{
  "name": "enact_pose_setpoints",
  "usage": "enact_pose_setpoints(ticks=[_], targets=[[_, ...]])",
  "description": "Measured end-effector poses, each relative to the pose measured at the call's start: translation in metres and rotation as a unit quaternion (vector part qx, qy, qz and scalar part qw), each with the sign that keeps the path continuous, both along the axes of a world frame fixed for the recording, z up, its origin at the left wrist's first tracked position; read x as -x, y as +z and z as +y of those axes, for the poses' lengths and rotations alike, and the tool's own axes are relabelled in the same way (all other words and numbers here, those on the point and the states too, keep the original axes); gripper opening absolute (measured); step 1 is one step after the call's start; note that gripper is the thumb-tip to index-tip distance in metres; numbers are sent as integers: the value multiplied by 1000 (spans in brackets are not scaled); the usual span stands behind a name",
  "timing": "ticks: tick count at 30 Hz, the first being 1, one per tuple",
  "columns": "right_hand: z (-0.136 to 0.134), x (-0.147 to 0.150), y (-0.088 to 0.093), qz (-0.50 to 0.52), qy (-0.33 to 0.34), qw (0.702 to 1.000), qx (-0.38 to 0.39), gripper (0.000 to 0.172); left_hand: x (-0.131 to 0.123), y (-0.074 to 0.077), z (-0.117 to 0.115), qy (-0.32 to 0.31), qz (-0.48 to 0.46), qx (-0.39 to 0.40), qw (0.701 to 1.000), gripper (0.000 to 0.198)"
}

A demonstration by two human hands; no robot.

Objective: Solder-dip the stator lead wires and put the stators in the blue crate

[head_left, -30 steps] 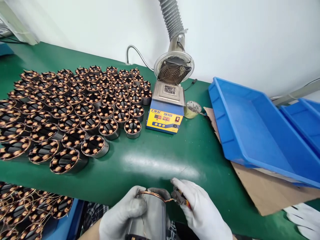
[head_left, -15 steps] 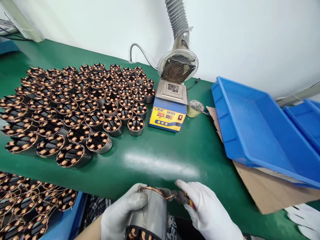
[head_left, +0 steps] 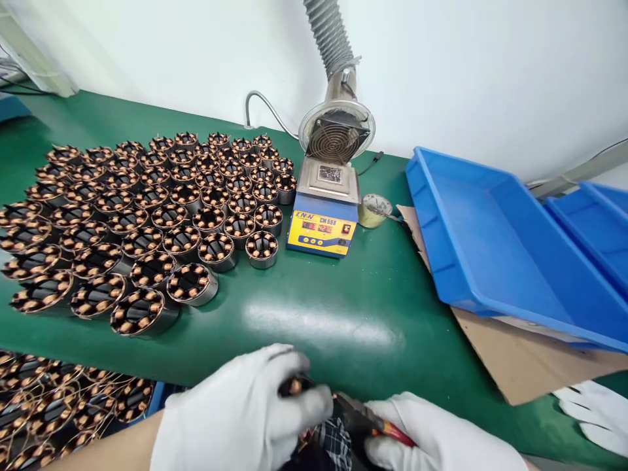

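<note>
My left hand (head_left: 240,405), in a white glove, is closed around a motor stator (head_left: 294,386) low in the middle of the head view. Only a bit of its dark rim and copper coils shows between the fingers; the rest is covered by the glove. In my gloved right hand (head_left: 436,432) is a pair of pliers (head_left: 356,413) with red and yellow handles. The dark jaws point left and lie close by the stator's edge. Whether they touch a wire I cannot tell.
Many stators (head_left: 140,311) stand in rows on the green bench (head_left: 314,294). Behind are a solder pot (head_left: 321,226), an extractor hose (head_left: 328,33) and a small tub (head_left: 373,210). On the right are blue bins (head_left: 510,242), cardboard (head_left: 510,360) and a glove (head_left: 596,415). More stators (head_left: 53,405) fill the lower left.
My left hand has turned the stator, so its steel side no longer shows and the fingers now cover it. The pliers have moved slightly down with my right hand. The view has shifted a little.
</note>
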State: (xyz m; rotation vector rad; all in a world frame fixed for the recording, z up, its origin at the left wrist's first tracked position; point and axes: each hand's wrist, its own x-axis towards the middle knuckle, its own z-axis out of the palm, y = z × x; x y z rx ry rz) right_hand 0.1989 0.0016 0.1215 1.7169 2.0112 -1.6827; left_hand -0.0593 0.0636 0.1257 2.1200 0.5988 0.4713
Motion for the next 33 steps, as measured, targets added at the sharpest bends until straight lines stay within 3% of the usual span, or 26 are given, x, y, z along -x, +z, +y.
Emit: enact_pose_setpoints(ticks=[3, 5, 7, 10, 11, 12, 15, 18, 21, 25, 30, 33], targets=[[-1, 0, -9, -48, -64, 984, -157, 36, -1, -18, -4, 53, -70, 169, 982, 11], [-3, 7, -15, -57, -78, 963, -250, 37, -7, -30, -10, 96, -114, 257, 955, 12], [-4, 17, -19, -51, -64, 944, -319, 37, -16, -38, -18, 137, -177, 387, 894, 19], [-4, 32, -20, -43, -34, 921, -384, 37, -27, -38, -26, 177, -274, 574, 751, 24], [-4, 35, -20, -45, -31, 916, -397, 37, -28, -36, -28, 186, -299, 604, 715, 25], [-3, 38, -20, -50, -29, 912, -405, 38, -29, -34, -30, 193, -314, 611, 701, 26], [-4, 39, -22, -67, -27, 903, -424, 37, -25, -34, -35, 182, -335, 626, 680, 35], [-6, 37, -25, -72, -27, 896, -438, 40, -21, -43, -44, 172, -347, 641, 663, 38], [-7, 35, -26, -76, -13, 898, -432, 43, -16, -50, -50, 207, -352, 615, 675, 36], [-7, 32, -27, -99, 9, 901, -423, 44, -15, -47, -48, 153, -322, 633, 687, 46], [-8, 27, -36, -122, 10, 902, -414, 45, -19, -46, -54, 215, -365, 664, 617, 36], [-8, 23, -40, -131, 11, 904, -407, 45, -20, -47, -55, 220, -358, 682, 599, 35]])
